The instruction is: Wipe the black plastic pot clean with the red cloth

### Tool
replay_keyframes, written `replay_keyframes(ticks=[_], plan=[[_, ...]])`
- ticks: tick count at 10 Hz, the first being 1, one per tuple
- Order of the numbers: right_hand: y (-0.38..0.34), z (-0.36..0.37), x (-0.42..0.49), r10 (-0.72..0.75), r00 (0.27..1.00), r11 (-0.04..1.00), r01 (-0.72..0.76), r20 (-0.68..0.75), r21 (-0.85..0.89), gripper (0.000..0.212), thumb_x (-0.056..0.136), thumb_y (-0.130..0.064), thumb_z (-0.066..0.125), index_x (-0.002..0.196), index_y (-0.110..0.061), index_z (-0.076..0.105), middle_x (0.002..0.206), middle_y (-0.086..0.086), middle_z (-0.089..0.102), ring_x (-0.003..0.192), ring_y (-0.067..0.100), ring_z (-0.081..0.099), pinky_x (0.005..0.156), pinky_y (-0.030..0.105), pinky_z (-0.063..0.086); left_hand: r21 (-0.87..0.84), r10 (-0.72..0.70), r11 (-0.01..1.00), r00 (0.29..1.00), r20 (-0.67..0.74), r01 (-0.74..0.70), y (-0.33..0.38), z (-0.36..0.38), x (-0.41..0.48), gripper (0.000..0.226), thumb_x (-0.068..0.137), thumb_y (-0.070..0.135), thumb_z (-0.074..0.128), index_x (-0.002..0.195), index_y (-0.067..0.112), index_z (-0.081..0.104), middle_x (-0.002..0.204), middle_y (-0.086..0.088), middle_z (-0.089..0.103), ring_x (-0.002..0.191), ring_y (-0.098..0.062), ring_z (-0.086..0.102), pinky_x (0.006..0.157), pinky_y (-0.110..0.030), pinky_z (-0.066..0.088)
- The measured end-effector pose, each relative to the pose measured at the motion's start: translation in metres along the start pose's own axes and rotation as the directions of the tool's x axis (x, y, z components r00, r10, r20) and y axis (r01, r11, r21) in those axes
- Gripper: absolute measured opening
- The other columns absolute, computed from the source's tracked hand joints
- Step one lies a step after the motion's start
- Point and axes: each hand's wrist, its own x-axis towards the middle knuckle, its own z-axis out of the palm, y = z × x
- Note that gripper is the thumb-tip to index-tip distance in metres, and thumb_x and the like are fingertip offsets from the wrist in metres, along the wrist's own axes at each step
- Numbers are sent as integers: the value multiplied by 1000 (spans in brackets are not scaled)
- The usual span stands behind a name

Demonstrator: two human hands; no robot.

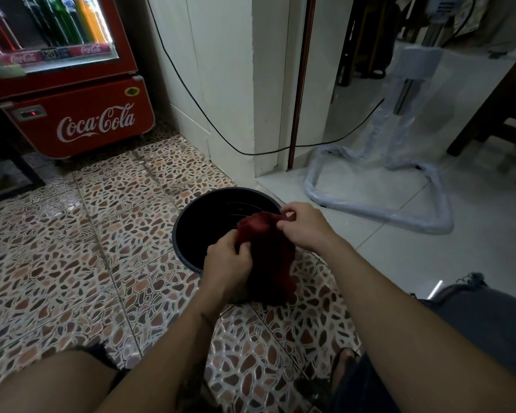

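**Both hands hold the red cloth over the black pot**

The black plastic pot [209,222] stands upright on the pebble-patterned floor tiles [72,263], just past centre of the view, its open mouth facing up and ridged rings visible on its inner wall. Its far rim lies close to the seam where the patterned tiles meet the pale floor [429,257] at 2 o'clock.

The red cloth [268,254] hangs bunched over the pot's near-right rim, its lower end draping down toward the tiles at 6 o'clock of the pot. The left hand [228,263] grips the cloth's left edge with fingers curled and pressed together around the fabric. The right hand [303,226], at 3 o'clock of the pot, pinches the cloth's top corner between thumb and fingertips.

At 10 o'clock a red Coca-Cola cooler [72,84] stands against the wall, bottles lit behind its glass. A black cable [209,120] sags along the white wall corner. At 2 o'clock a plastic-wrapped stand [399,174] rests on the pale floor.
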Motion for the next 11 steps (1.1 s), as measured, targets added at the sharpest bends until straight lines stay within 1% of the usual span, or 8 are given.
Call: replay_keyframes(ticks=[1, 2, 3, 5, 6, 7, 8, 11], plan=[[15, 25, 4, -50, 998, 995, 46, -41, -89, 59, 86, -26, 66, 144, -25, 51, 126, 4, 61, 114, 25, 60, 96, 41, 52, 324, -125, 937, 991, -39, 131, -16, -7, 10, 42, 85, 33, 61, 124, 22, 51, 115, -4, 61, 103, -26, 60, 86, -39, 50], [49, 51, -9, -88, 988, 948, 121, 124, -294, 56, 87, -28, 65, 142, -31, 54, 132, 2, 47, 125, 24, 47, 104, 42, 46, 551, 8, 832, 994, 108, -66, -21, 6, -5, 49, 79, 38, 59, 125, 26, 47, 119, -2, 54, 107, -27, 53, 89, -44, 43], [66, 64, -17, -127, 978, 914, 179, 164, -364, 53, 87, -30, 65, 139, -31, 56, 132, -1, 37, 128, 22, 38, 108, 44, 42, 589, 57, 782, 966, 254, -201, -25, 20, -16, 37, 79, 41, 56, 115, 30, 52, 110, 3, 57, 101, -23, 54, 87, -43, 38], [69, 75, 6, -291, 956, 850, 272, 28, -451, 30, 92, -28, 63, 121, -26, 66, 119, 1, 39, 115, 23, 42, 94, 44, 49, 642, 113, 738, 976, 187, -209, -35, 25, 0, 16, 89, 32, 53, 103, 24, 56, 101, 3, 59, 95, -24, 58, 82, -42, 42], [58, 81, 25, -309, 950, 832, 286, 31, -475, 28, 93, -28, 62, 121, -25, 67, 119, 3, 41, 115, 25, 45, 94, 45, 49, 672, 154, 705, 974, 168, -227, -41, 24, 13, 18, 90, 29, 51, 105, 22, 57, 102, -1, 59, 94, -26, 58, 80, -43, 43], [37, 86, 57, -286, 956, 838, 280, 61, -468, 34, 97, -28, 59, 130, -26, 64, 124, 3, 44, 118, 27, 46, 98, 48, 47, 700, 160, 685, 979, 126, -202, -49, 16, 40, 20, 92, 27, 50, 108, 18, 57, 104, -5, 59, 94, -30, 57, 78, -42, 44], [18, 79, 85, -205, 962, 877, 263, 181, -402, 50, 96, -26, 59, 146, -26, 53, 135, 3, 43, 126, 28, 47, 104, 45, 45, 735, 150, 641, 975, 163, -222, -50, 4, 69, 23, 93, 29, 49, 111, 18, 57, 105, -6, 58, 93, -31, 58, 76, -42, 43], [-2, 51, 133, -251, 937, 866, 330, 244, -376, 57, 93, -37, 64, 147, -25, 51, 145, 5, 49, 135, 29, 44, 111, 47, 40, 755, 91, 573, 940, 330, -320, -55, -38, 142, 31, 90, 41, 42, 103, 22, 63, 104, -1, 60, 98, -27, 61, 77, -38, 49]])
